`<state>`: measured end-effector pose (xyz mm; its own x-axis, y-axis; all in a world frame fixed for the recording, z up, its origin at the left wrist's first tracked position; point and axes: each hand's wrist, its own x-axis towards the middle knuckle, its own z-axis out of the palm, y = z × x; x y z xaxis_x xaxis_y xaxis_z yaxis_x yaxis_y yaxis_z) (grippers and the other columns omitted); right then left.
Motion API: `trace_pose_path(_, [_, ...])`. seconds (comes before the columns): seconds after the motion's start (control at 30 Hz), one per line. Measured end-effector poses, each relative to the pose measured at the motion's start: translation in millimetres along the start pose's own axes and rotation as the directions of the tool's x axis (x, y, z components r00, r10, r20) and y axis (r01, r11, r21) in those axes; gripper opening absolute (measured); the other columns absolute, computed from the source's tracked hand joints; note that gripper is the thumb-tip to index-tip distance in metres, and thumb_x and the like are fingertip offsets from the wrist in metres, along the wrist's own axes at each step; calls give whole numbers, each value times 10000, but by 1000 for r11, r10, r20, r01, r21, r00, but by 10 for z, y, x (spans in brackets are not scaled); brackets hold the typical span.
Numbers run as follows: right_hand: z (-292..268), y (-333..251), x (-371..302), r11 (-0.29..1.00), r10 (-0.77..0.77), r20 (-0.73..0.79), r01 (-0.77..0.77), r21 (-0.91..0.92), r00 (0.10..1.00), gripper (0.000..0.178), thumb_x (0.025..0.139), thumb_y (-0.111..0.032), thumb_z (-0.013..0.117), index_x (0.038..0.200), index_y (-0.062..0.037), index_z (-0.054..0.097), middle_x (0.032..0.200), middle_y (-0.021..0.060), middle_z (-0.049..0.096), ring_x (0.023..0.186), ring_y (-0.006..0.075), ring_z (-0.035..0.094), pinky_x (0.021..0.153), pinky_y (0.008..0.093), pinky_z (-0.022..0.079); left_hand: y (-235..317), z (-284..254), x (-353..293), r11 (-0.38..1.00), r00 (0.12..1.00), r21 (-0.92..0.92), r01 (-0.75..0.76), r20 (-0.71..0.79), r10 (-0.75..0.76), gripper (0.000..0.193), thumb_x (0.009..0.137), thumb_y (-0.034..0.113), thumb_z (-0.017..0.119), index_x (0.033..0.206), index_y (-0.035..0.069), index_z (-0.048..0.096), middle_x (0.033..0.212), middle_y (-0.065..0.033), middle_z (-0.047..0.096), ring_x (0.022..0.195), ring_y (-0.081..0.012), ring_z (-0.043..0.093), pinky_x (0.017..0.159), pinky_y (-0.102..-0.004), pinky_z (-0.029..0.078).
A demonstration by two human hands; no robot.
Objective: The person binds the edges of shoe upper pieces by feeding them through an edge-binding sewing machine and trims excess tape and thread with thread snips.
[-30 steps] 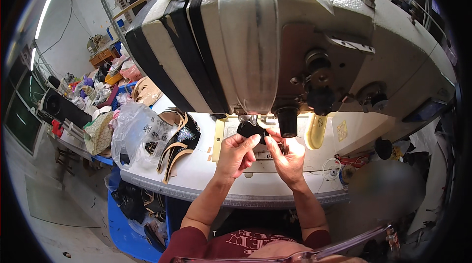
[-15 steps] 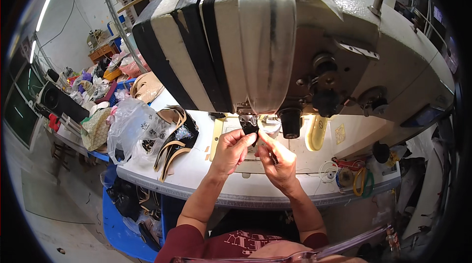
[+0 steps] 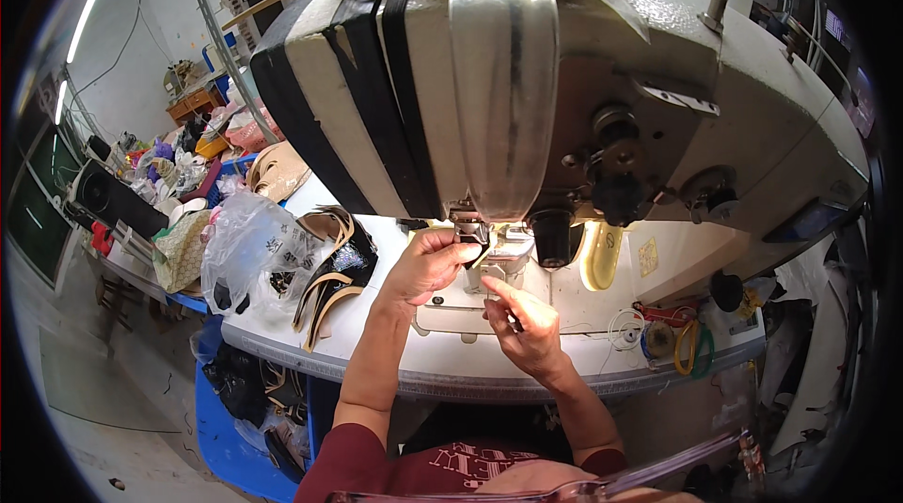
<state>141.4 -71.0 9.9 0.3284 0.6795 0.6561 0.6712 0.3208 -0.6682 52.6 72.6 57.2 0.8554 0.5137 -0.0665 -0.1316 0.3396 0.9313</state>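
Note:
My left hand (image 3: 428, 270) pinches a small black shiny piece with a pale edge (image 3: 482, 245) between thumb and fingers, right at the needle area of a large sewing machine (image 3: 414, 98). Just right of it and lower, my right hand (image 3: 529, 326) has its index finger stretched toward the machine's post. Its other fingers curl round a small dark thing, too little of which shows to name. On the table to the left lies a bundle of curved black glittery pieces with tan lining (image 3: 340, 258), partly beside a clear plastic bag (image 3: 246, 244).
Thread spools and coloured rings (image 3: 673, 341) lie at the table's right end. A yellow oval part (image 3: 599, 258) stands under the machine arm. Below the table's left edge is a blue bin (image 3: 221, 432) with dark pieces inside. Piled bags and goods (image 3: 188, 159) fill the far left.
My right hand has drawn down and away from the black piece, leaving my left hand holding it alone. The left hand has shifted slightly left and up.

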Motion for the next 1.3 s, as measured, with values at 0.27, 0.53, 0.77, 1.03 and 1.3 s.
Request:
trace_pose_path(0.27, [74,-5,-247,997,39,92,-45,59,995,256,694,26,603,943,-23,574,623,77,556,545,196,541,512,290,444,-62,-339,277,991,982,-72,108,162,-95,116,780,63,569,684,-2,565,454,9,435,352,-44,343,344,-198,217])
trace_pose_path(0.53, [236,151,-647,975,162,174,-185,121,971,212,709,32,569,918,-1,577,649,85,569,565,180,566,531,266,455,-128,-553,570,980,961,-175,-97,240,138,77,776,15,548,827,71,564,736,-47,580,595,-121,533,435,-226,374])
trace_pose_path(0.77, [394,270,-904,931,302,82,-313,187,950,78,783,-42,576,832,15,598,656,80,581,555,128,564,504,228,442,174,-345,648,912,967,-343,-223,-200,161,164,776,35,569,939,53,563,844,-46,565,705,-134,551,566,-242,460])
trace_pose_path(1.03, [451,280,-929,926,346,106,-357,120,932,96,791,-70,586,832,16,589,660,83,581,571,126,565,527,232,448,-17,-693,646,885,943,-382,-266,88,321,388,662,-23,638,1023,32,508,930,-66,579,808,-166,574,673,-287,478])
trace_pose_path(1.3, [429,223,-906,903,421,106,-428,49,901,178,782,-135,619,899,-5,586,636,74,571,560,113,544,515,223,437,-43,-648,657,918,965,-297,-263,-98,244,478,648,-113,453,1111,-26,369,897,-155,574,719,-231,604,644,-306,516])
